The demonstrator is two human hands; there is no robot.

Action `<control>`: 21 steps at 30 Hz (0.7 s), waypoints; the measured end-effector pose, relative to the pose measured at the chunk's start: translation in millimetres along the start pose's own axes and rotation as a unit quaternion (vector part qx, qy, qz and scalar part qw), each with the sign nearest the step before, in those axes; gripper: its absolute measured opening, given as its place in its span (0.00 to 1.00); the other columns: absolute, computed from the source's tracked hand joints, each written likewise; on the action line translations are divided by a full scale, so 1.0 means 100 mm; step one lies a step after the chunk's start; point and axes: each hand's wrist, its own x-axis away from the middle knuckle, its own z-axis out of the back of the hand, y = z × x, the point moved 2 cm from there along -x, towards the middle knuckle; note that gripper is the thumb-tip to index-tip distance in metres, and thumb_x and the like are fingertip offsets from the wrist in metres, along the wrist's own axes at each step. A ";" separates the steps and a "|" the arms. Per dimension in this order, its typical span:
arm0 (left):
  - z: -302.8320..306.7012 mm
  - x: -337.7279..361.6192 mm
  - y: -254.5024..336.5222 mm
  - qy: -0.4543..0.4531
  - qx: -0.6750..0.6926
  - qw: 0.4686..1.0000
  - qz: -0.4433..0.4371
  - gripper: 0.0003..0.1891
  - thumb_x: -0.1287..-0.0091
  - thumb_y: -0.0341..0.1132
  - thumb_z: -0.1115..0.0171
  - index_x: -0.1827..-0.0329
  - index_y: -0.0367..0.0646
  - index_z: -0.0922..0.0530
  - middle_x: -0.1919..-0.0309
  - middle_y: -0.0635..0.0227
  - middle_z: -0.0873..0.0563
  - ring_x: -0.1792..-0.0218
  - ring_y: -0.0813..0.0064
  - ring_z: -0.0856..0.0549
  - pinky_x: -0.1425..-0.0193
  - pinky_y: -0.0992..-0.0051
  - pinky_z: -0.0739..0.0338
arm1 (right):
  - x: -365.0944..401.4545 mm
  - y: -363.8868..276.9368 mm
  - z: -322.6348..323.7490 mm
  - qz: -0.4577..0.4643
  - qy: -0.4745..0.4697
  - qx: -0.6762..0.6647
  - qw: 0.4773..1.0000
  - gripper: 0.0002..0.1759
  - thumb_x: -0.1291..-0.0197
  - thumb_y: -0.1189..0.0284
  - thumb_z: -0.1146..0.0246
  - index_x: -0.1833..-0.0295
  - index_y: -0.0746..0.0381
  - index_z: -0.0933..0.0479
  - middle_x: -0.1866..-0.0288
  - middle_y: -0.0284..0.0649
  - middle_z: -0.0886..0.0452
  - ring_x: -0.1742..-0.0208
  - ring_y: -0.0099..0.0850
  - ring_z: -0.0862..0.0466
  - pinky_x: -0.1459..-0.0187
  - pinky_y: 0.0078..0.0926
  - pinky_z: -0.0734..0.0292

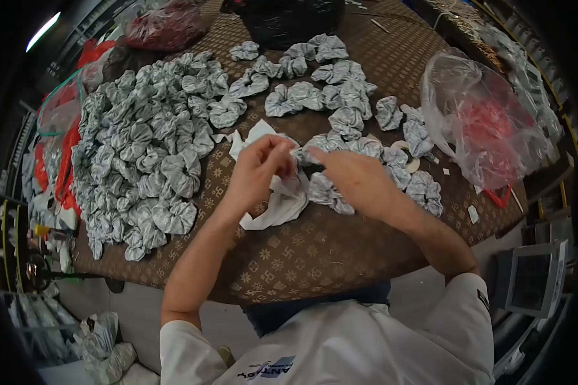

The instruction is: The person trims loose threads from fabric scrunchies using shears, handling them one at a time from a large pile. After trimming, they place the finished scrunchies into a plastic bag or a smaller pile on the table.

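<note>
- I record the left hand [260,172] at frame centre, its fingers drawn together and pinching a silver scrunchie [304,158].
- The right hand [355,178] meets it from the right, fingertips nipped on the same scrunchie.
- A white cloth [277,206] lies under the left hand on the brown patterned table [302,250].
- A large scrunchie pile [148,141] fills the left of the frame.
- Loose scrunchies [315,90] are spread above centre, with a clear bag [488,128] holding red contents at the right.
- A black bin [289,22] sits at the top edge.
</note>
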 end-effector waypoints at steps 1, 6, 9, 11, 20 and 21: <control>0.13 -0.12 0.07 0.037 -0.046 0.998 -0.018 0.13 0.21 0.37 0.43 0.48 0.34 0.21 0.70 0.66 0.15 0.69 0.79 0.16 0.63 0.76 0.22 | 0.05 0.13 0.00 -0.009 0.059 -0.036 0.998 0.28 0.36 0.77 0.37 0.30 0.65 0.30 0.49 0.46 0.17 0.50 0.43 0.15 0.49 0.34 0.19; 0.92 -1.24 -0.14 0.130 -0.584 0.784 -0.165 0.35 0.33 0.50 0.30 0.28 0.42 0.32 0.35 0.44 0.25 0.34 0.50 0.24 0.34 0.58 0.27 | 0.08 0.43 -0.31 -0.114 0.019 -0.166 0.979 0.17 0.32 0.81 0.46 0.39 0.66 0.27 0.62 0.46 0.16 0.63 0.40 0.14 0.59 0.35 0.18; 1.21 -2.09 -0.52 0.105 -0.669 0.725 -0.129 0.51 0.36 0.66 0.36 0.16 0.54 0.49 0.24 0.38 0.38 0.26 0.36 0.36 0.25 0.48 0.38 | 0.11 0.46 -0.34 -0.125 0.052 -0.180 0.974 0.17 0.32 0.81 0.46 0.39 0.66 0.27 0.64 0.45 0.16 0.65 0.40 0.15 0.61 0.35 0.18; 1.03 -2.52 -0.60 0.050 -0.579 0.813 -0.039 0.47 0.33 0.68 0.45 0.16 0.58 0.51 0.23 0.35 0.43 0.25 0.34 0.38 0.23 0.48 0.40 | 0.11 0.52 -0.33 -0.127 0.083 -0.166 0.974 0.15 0.30 0.81 0.47 0.40 0.67 0.27 0.65 0.45 0.16 0.65 0.39 0.14 0.61 0.34 0.18; 0.48 -3.21 -0.13 0.052 -0.545 0.803 -0.235 0.33 0.25 0.53 0.53 0.21 0.48 0.38 0.24 0.46 0.35 0.23 0.44 0.38 0.21 0.52 0.41 | 0.14 0.91 -0.26 -0.251 0.140 -0.230 0.930 0.14 0.27 0.79 0.47 0.39 0.68 0.27 0.66 0.44 0.16 0.67 0.35 0.14 0.62 0.31 0.20; 0.78 -3.34 -0.12 0.168 -0.624 0.729 -0.227 0.34 0.25 0.56 0.53 0.21 0.48 0.37 0.23 0.48 0.35 0.23 0.45 0.38 0.20 0.52 0.42 | 0.15 0.91 -0.26 -0.240 0.137 -0.215 0.937 0.14 0.27 0.80 0.47 0.39 0.68 0.27 0.66 0.44 0.16 0.67 0.35 0.15 0.63 0.31 0.20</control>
